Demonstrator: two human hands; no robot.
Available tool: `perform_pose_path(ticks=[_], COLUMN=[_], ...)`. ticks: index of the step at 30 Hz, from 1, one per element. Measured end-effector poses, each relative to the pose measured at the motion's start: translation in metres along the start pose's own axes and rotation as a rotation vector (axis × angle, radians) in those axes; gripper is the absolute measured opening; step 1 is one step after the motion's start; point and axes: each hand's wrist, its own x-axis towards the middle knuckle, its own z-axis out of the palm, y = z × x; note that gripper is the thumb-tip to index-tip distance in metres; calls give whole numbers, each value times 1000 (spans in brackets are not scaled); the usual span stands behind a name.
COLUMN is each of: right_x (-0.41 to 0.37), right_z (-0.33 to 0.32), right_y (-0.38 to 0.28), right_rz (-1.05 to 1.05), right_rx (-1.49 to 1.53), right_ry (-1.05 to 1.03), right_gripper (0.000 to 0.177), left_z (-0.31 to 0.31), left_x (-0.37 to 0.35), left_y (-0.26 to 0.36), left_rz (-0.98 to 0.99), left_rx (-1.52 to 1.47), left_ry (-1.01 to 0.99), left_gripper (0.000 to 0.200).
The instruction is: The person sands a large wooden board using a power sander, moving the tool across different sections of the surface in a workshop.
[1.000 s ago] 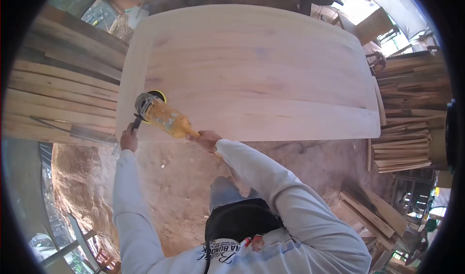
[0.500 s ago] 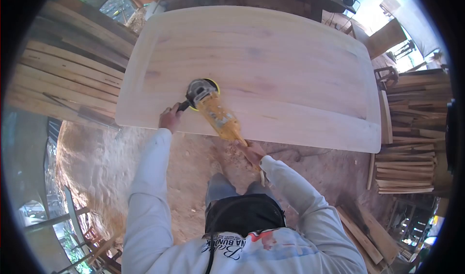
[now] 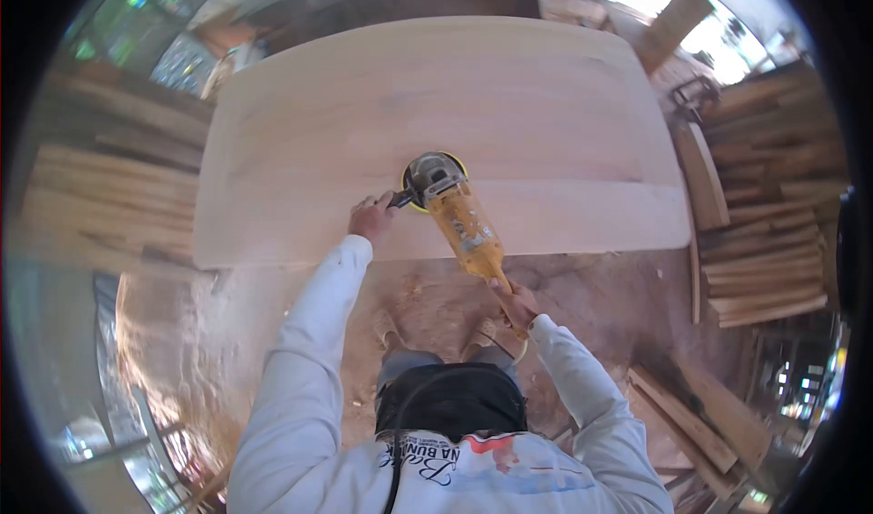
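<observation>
A yellow and grey angle grinder (image 3: 466,226) with a round, yellow-rimmed disc lies tilted over a large pale wooden tabletop (image 3: 546,96). Its disc side faces down against the wood near the middle; the contact itself is hidden under the head. My left hand (image 3: 371,217) is closed round the black side handle, just above the near edge of the wood. My right hand (image 3: 516,303) grips the rear end of the body, out past that edge. From there a cord (image 3: 521,350) hangs down.
Long boards (image 3: 109,187) lie stacked on the left. More stacked timber (image 3: 764,269) stands to the right, with loose planks (image 3: 691,423) on the ground at lower right. My feet (image 3: 388,328) are on a dusty brown floor (image 3: 300,332).
Both hands have carried the grinder to the right across the tabletop. The head view has shifted too, and both hands keep their hold.
</observation>
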Motion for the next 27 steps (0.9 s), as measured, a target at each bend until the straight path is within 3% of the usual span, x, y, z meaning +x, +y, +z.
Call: perform_pose_path(ticks=[6, 13, 16, 19, 25, 27], right_x=[-22, -37, -38, -41, -49, -55], right_z=[-108, -217, -263, -308, -366, -382], right_y=[52, 87, 103, 124, 161, 172], right_rz=[38, 107, 128, 116, 91, 108], right_rx=[133, 284, 326, 380, 503, 592], right_ry=[103, 213, 266, 314, 422, 458], right_gripper=[72, 68, 67, 67, 66, 66], left_z=[24, 82, 102, 119, 145, 136], left_x=[52, 123, 156, 173, 197, 202], left_y=[153, 277, 339, 397, 496, 536], left_rz=[120, 311, 293, 364, 471, 486], left_rx=[-7, 7, 41, -6, -96, -70], left_ry=[-125, -148, -262, -242, -159, -282], left_gripper=[43, 41, 49, 48, 42, 43])
